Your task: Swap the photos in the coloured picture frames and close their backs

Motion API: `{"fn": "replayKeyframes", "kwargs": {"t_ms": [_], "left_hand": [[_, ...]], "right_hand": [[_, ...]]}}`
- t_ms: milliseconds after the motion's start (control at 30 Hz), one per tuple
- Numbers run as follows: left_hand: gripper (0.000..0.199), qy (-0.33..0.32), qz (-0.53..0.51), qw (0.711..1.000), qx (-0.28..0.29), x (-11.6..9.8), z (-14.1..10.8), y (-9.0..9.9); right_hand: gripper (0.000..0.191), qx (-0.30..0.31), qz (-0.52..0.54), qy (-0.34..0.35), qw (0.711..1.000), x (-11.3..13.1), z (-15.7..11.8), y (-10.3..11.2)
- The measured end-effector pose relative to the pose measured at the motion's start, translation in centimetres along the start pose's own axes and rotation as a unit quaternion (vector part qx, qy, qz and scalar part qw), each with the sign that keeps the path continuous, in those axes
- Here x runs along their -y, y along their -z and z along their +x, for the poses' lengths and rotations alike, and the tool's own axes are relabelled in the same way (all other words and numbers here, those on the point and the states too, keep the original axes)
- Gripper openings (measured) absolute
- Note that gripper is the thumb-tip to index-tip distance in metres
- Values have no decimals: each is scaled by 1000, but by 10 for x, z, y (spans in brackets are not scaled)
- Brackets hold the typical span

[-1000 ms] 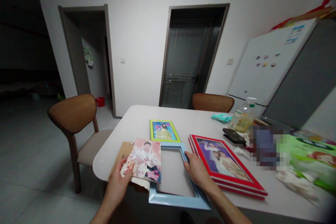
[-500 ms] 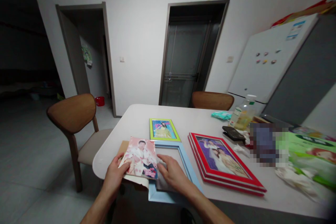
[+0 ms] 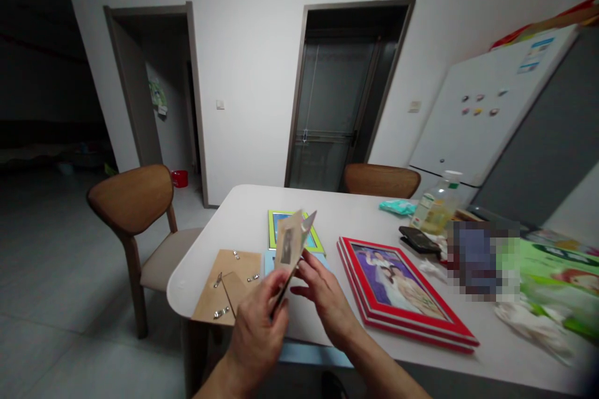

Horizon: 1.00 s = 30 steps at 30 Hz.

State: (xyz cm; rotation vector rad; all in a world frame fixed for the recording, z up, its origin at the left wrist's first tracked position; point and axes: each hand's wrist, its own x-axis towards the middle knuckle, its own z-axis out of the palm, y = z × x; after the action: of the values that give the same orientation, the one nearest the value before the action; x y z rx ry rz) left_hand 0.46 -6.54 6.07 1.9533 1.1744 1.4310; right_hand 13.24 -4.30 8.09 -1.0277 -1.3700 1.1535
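Dim here, brightest on the wall (image 3: 248,62) behind the table (image 3: 250,218), nearly black far left of it; stretching the fridge (image 3: 491,112) beyond its right end, pixelating a patch (image 3: 484,259) there, blurring the cards (image 3: 287,252) above it!

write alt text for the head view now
A person's left hand holds thin sheets tilted up over a blue frame on a white table, the right hand open close beside them. A brown board with metal clips lies to the left, stacked red frames to the right.

Our left hand (image 3: 257,324) grips thin, fanned, steeply tilted sheets (image 3: 289,246); the light-blue frame (image 3: 318,354) lies beneath our right hand (image 3: 325,299), the brown clipped board (image 3: 229,290) leftward of both.
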Motion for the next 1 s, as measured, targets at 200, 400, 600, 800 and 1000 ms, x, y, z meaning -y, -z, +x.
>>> {"fn": "replayKeyframes", "kwargs": {"t_ms": [200,400,600,800,1000], "left_hand": [[59,-112,90,980,139,-2,-11,-32],[70,29,176,963,204,24,-27,-19],[80,80,201,940,265,44,-36,-13],[70,58,217,933,282,47,-32,-13],[55,65,223,927,296,39,-27,-8]], "right_hand": [[45,-68,91,-47,992,-13,-1,25],[51,-65,-31,-147,987,-32,4,67],[55,-10,-33,-214,976,-42,10,71],[53,-26,-125,-133,983,-58,26,56],[39,-57,-368,-47,927,-69,29,63]]}}
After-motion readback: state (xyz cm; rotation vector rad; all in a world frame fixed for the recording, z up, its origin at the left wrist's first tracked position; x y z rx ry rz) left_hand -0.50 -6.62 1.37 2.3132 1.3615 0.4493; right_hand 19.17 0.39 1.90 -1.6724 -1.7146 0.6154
